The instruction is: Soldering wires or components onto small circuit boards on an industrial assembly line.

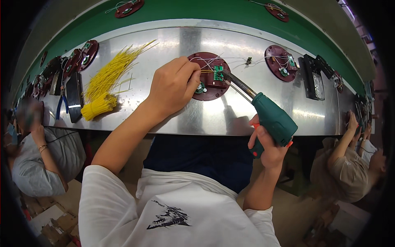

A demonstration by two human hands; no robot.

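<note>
My right hand grips a green soldering gun, one finger at its red trigger. The gun's metal tip reaches the small green circuit board on a round maroon disc. My left hand is closed in a pinch at the disc's left side. Short yellow wires run from its fingertips to the board. Thin white wires cross above them. Partly covered by my left hand, a small round green-rimmed component sits low on the disc.
A yellow wire bundle with loose strands lies left, near blue-handled pliers and a black case. Another wired maroon disc and a black housing lie right. People sit at both ends. Discs lie on the green strip.
</note>
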